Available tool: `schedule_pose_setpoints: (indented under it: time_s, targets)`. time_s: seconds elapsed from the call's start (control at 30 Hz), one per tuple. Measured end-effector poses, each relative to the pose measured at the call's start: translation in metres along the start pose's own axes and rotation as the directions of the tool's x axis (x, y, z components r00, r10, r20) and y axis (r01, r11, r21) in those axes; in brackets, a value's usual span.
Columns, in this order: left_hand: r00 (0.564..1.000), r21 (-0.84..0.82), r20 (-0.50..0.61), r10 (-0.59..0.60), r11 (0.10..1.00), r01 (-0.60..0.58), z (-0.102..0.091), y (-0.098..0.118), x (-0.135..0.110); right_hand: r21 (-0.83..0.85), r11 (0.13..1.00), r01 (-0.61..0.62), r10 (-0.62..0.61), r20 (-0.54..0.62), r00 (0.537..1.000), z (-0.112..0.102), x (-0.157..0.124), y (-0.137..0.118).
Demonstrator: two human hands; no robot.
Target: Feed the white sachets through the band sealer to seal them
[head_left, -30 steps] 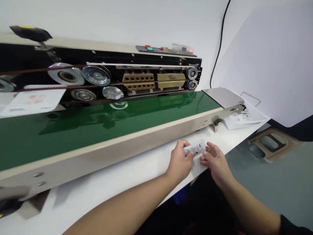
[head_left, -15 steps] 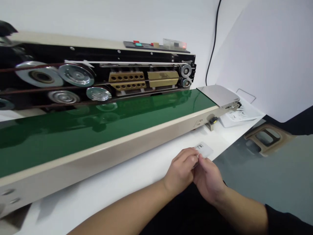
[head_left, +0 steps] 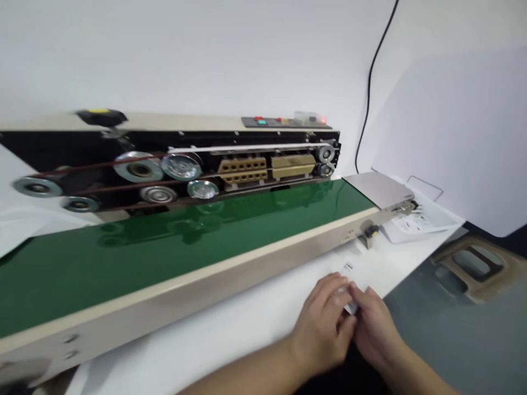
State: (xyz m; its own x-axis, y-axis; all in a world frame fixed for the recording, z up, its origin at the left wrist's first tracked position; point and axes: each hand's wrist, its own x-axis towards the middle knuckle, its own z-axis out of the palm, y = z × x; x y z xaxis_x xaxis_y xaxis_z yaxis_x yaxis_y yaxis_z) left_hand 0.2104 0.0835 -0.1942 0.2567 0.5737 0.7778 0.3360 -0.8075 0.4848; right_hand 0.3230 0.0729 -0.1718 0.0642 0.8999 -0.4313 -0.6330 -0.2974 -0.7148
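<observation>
My left hand (head_left: 323, 323) is closed on a small white plastic pouch (head_left: 348, 267) with black print, its fingers curled over the near edge. My right hand (head_left: 376, 326) meets it from the right, thumb and fingers pinching the same edge. The pouch's far half stretches away above the white tabletop; between my hands only a small part of it shows. Both hands are in front of a band sealer (head_left: 230, 123), close to the side of its green conveyor belt (head_left: 247, 219).
At the conveyor's right end, a white tray (head_left: 397, 236) holds several printed pouches. A brown stool (head_left: 477, 269) stands below the table on the right. White plastic (head_left: 33, 222) lies at the belt's left end. A black cable (head_left: 368, 93) runs down the wall.
The view has shifted, bringing more of the sealer's left end into sight. My hands appear lower and farther right in the picture, still on the pouch, with the fingers slightly rearranged.
</observation>
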Motion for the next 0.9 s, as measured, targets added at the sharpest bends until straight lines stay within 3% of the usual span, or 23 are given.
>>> schedule_pose_setpoints:
  time_s: [0.17,0.3,0.4,0.57,0.73,0.9]
  targets:
    - [0.998,0.061,-0.002,0.056,0.997,-0.056,0.002,-0.008,-0.008,-0.243,0.947,0.210,-0.241,-0.106,0.965,-0.035,-0.005,-0.026]
    - [0.993,0.100,0.004,0.119,0.988,-0.119,0.007,-0.023,-0.009,-0.286,0.876,0.388,-0.438,-0.136,0.889,-0.041,-0.006,-0.084]
    - [0.988,0.112,-0.006,0.153,0.982,-0.151,0.010,-0.029,-0.008,-0.275,0.853,0.443,-0.487,-0.114,0.866,-0.022,0.002,-0.135]
    - [0.983,0.119,-0.010,0.181,0.977,-0.179,0.011,-0.029,-0.007,-0.384,0.823,0.418,-0.434,0.048,0.900,0.026,0.041,-0.190]
    - [0.983,0.142,-0.027,0.182,0.974,-0.176,0.015,-0.031,-0.008,-0.510,0.760,0.402,-0.427,0.074,0.901,0.073,0.096,-0.209]
    - [0.980,0.143,-0.075,0.184,0.975,-0.172,0.022,-0.036,-0.013,-0.556,0.763,0.330,-0.351,0.073,0.934,0.101,0.128,-0.215]
